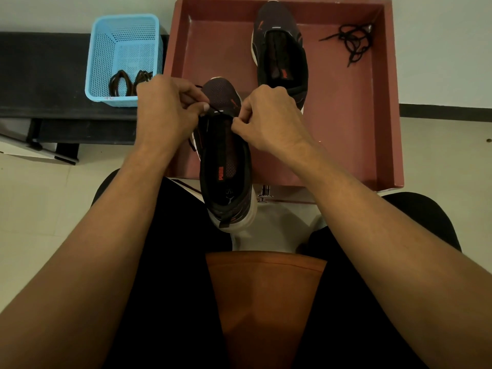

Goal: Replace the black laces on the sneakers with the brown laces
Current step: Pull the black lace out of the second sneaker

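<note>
At the toe of the near sneaker (226,166), left hand (165,107) pinches the black lace (215,110), right hand (269,118) pinches its upper.

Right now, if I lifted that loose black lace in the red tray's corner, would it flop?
Probably floppy: the black lace lies on the tray in tangled, loose loops. It is likely very light, being thin cord. Its strands cross, so it may lift as one clump.

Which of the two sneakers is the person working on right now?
The nearer sneaker, leaning over the red tray at its front edge: the left hand pinches its black lace and the right hand pinches its upper. The other sneaker lies untouched inside the tray.
</note>
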### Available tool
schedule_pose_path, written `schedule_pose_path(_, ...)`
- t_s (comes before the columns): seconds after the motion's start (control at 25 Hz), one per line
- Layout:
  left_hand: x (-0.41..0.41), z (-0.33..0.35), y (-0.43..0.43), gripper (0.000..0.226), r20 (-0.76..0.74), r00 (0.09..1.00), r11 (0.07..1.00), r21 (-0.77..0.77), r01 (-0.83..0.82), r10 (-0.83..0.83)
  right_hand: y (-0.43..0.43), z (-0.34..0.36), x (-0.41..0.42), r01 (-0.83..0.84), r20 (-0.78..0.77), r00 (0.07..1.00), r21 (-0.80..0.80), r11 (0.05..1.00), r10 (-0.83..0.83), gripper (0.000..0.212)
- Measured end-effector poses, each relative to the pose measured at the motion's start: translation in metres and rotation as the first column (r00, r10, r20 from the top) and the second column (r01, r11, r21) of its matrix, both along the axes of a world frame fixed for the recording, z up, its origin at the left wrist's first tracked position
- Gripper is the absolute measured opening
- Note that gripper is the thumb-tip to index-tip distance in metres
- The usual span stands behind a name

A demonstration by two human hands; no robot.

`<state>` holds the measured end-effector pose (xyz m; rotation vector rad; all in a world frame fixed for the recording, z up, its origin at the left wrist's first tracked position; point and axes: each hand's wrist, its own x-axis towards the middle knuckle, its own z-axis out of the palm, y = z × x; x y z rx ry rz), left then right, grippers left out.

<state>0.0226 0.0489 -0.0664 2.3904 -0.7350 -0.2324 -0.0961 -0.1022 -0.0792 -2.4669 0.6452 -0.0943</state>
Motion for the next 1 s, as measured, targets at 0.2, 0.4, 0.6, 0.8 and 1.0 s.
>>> schedule_pose_path(0.2, 0.005, -0.001, 0.007, 0.007, 0.037, 0.995, 0.995, -0.02, -0.094, 0.095, 0.0, -0.005, 0.0, 0.025, 0.018, 1.0, -0.022, 0.999, -0.025, 0.014)
schedule_pose_path(0.4, 0.01, 0.002, 0.014, 0.004, -0.039, 0.979, 0.967, -0.152, -0.206, 0.202, -0.002, -0.004, 0.001, 0.032, 0.011, 0.999, -0.029, 0.999, -0.032, 0.014)
schedule_pose_path(0.6, 0.009, 0.003, 0.013, 0.044, 0.059, 0.957, 0.947, -0.178, -0.269, 0.283, -0.003, -0.002, -0.002, 0.031, 0.002, 1.0, -0.011, 0.999, -0.031, 0.013)
schedule_pose_path(0.8, -0.01, 0.008, 0.014, 0.04, -0.056, 0.988, 0.989, 0.04, -0.141, 0.143, -0.001, 0.0, -0.001, 0.029, 0.02, 0.999, 0.013, 0.999, -0.029, 0.014)
schedule_pose_path(1.0, -0.028, 0.007, 0.01, 0.038, -0.185, 0.979, 0.976, 0.213, -0.041, 0.081, 0.003, 0.001, 0.0, -0.053, 0.102, 0.994, 0.039, 0.998, 0.049, 0.013)
